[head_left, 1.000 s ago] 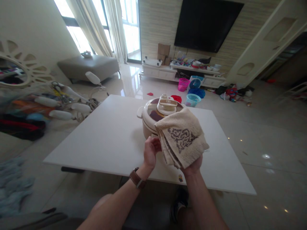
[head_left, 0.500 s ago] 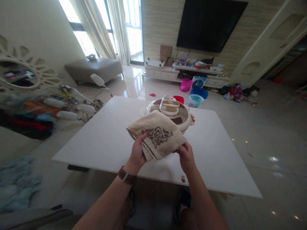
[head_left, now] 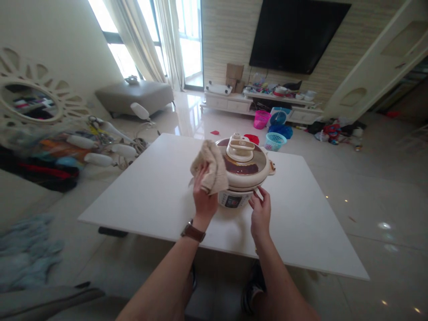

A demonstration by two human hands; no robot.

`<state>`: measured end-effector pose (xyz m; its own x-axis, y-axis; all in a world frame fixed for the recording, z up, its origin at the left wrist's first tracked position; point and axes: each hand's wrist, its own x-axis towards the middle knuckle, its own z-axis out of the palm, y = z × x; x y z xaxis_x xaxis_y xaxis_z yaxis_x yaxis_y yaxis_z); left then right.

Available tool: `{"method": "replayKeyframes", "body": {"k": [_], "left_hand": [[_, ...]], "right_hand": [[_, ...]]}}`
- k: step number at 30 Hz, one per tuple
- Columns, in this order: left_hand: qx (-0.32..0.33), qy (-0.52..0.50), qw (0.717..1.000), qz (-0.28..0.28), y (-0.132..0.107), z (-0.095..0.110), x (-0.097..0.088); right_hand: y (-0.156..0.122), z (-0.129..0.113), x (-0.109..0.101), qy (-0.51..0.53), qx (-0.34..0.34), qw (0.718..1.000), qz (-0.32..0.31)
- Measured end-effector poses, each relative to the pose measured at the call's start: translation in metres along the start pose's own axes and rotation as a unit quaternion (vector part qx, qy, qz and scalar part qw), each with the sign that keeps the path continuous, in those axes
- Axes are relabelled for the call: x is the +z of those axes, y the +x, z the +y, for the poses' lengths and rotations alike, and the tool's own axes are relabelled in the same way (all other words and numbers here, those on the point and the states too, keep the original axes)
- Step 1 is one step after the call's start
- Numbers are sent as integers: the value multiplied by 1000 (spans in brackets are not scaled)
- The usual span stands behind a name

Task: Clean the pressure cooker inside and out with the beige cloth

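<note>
On the white table stands a cream electric cooker with a dark see-through lid, a raised top handle and a control panel on its front. My left hand, with a brown watch on the wrist, grips a bunched beige cloth against the cooker's left side. The cloth hides that part of the rim. My right hand is at the front right of the cooker, its fingers apart and the tips at the body just below the rim. Whether they press on it is hard to tell.
Beyond the table, a pink basket and a light blue basket stand on the floor. A low white TV cabinet carries boxes and bowls. A lamp with several white shades is at the left.
The cloth was spread between both hands in front of the cooker. My right hand has let go of it and moved to the cooker's side; my left has carried it, bunched, to the cooker's left.
</note>
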<state>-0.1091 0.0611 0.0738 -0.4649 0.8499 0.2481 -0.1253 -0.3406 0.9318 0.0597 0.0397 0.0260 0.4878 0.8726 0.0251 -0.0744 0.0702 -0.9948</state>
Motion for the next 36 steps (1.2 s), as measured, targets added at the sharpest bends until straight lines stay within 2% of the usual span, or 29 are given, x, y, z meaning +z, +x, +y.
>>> {"method": "replayKeyframes", "body": {"k": [2,4,7,11,14,16,18,20,21,24,29,33,36], "left_hand": [[81,90,988,-94,-9,0,12],[133,156,970,-128,-11,-3,19],[162,193,962,-108,1,-19,18],[160,213,963,-30,23,-46,10],[190,240,952,-21,20,-50,10],[247,288,922,-72,9,-43,14],[301,342,878,-148,-4,-33,19],[326,377,844,-197,-12,-23,24],[326,386,839,-203,-13,-20,26],[301,385,854,-178,-7,-17,24],[252,312,910,-103,13,-28,18],[172,184,968,-3,23,-40,28],[110,115,984,76,31,-41,39]], "right_hand": [[-1,-1,1,7,1,1000,-3],[-2,-4,0,19,10,1000,-8],[-3,-8,-4,35,37,999,-13],[-5,-13,-7,36,60,997,-13],[-5,-15,-6,46,68,997,-12],[-4,-15,-5,51,70,996,-7],[-4,-14,-4,53,69,996,-3],[-3,-12,-3,53,66,996,3],[-3,-11,-4,54,66,996,5],[-2,-10,-5,59,67,996,4],[-3,-12,-8,57,79,995,-4],[-3,-13,-7,61,86,994,-5],[-2,-13,-8,65,94,993,-7]]}}
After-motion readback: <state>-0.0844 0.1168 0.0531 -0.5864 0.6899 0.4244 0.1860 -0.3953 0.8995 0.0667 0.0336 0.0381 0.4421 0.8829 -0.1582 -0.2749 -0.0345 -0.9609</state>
